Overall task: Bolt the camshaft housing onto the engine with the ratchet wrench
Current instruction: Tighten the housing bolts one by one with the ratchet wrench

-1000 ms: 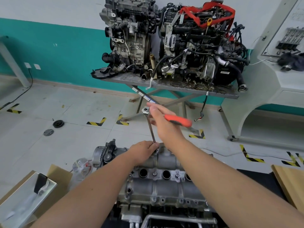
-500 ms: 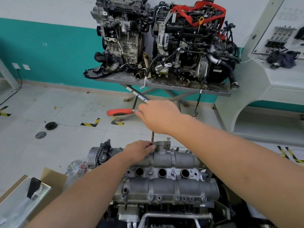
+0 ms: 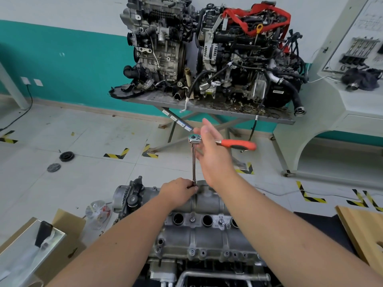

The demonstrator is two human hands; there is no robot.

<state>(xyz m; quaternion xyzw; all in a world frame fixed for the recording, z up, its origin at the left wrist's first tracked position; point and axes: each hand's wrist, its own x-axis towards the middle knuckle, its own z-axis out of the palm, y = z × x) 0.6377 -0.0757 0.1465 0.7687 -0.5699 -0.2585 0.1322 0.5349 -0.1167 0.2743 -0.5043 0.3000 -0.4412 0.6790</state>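
I see the camshaft housing (image 3: 207, 230) low in the middle of my view, sitting on top of the engine (image 3: 186, 272); it is bare grey cast metal, two long rounded humps running left to right with a flat strip between them; that strip carries a row of dark round wells, and small bolt heads dot the strip and the near flange; a pulley-like end piece with black parts closes its left end.

The ratchet wrench (image 3: 219, 141) stands over the far edge of the housing; its chrome extension (image 3: 194, 162) rises straight up from that edge to the round ratchet head, and the orange-and-black handle points off to the right, level.

My left hand (image 3: 178, 190) rests on the housing with its fingers curled round the foot of the extension, pinching it; my right hand (image 3: 215, 160) is at the wrench just below the head, fingers straight and spread apart, the handle showing beyond them; I cannot tell how much of the palm touches the handle.

Beyond, two other engines (image 3: 207, 52) sit on a grey tabletop (image 3: 207, 109) against the teal wall.
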